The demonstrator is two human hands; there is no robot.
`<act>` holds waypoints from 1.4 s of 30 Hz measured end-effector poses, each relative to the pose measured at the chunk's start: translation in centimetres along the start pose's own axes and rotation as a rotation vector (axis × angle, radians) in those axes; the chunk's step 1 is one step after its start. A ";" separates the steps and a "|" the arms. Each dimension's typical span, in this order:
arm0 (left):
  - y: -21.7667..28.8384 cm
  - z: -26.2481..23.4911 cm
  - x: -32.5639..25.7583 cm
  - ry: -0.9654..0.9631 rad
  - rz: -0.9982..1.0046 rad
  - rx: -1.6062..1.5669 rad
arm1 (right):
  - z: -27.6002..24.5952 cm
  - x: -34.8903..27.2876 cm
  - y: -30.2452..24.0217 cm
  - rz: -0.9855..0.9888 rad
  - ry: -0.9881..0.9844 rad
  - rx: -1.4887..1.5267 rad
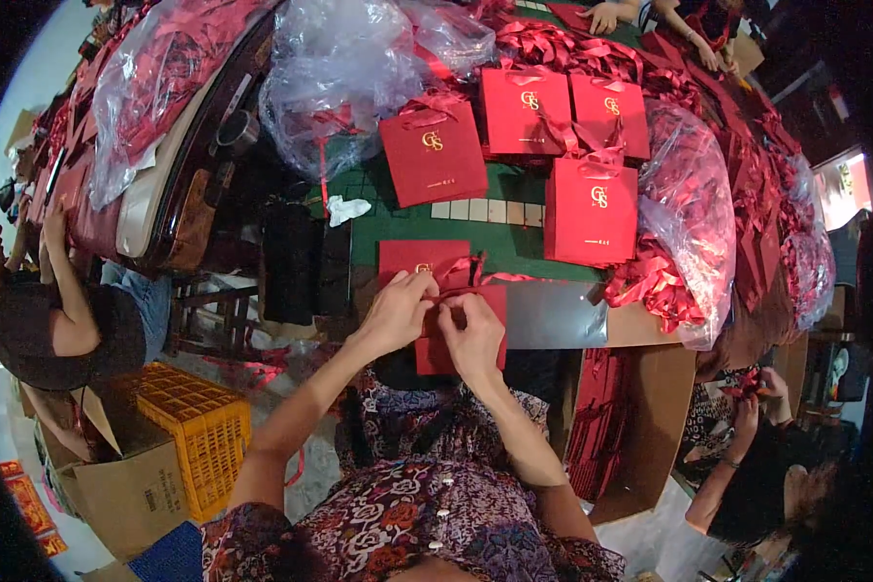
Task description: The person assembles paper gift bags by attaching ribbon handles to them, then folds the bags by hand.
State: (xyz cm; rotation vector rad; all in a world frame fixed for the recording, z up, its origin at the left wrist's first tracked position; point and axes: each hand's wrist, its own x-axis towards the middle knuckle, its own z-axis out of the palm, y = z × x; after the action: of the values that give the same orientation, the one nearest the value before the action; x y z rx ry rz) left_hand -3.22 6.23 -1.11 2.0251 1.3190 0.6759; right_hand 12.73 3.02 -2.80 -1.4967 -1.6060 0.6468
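My left hand (398, 312) and my right hand (473, 339) meet at the table's near edge over a red paper gift bag (435, 359). Both have thumb and fingers pinched on a dark red ribbon (475, 270) at the bag's edge; the exact grip is partly hidden behind the fingers. Just beyond lies another red panel with gold print (412, 254), partly covered by my left hand; whether it belongs to the same bag I cannot tell. Farther off, several finished-looking red bags with ribbon handles (435, 160) lie on the green tabletop (378, 218).
Clear plastic sacks (335, 73) of red ribbon bound the table at left and right. A cardboard box (645, 427) of red flat pieces stands by my right side. At left are a yellow crate (199, 427) and a carton (131, 490). Several co-workers sit around.
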 end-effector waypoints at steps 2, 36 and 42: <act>0.0 0.1 0.0 0.000 -0.001 -0.012 | 0.1 0.0 0.0 -0.095 0.044 -0.022; 2.6 1.3 0.1 0.022 -0.142 -0.144 | -3.5 0.1 0.4 -0.047 -0.052 0.051; 3.2 2.2 -0.2 0.018 -0.114 -0.114 | -5.0 1.0 1.2 -0.204 -0.129 -0.228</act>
State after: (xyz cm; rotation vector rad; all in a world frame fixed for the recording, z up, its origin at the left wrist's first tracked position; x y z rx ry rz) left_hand 0.17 4.55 -0.23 1.8429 1.3639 0.7016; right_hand 17.58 3.35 -0.93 -1.4489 -1.9566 0.4646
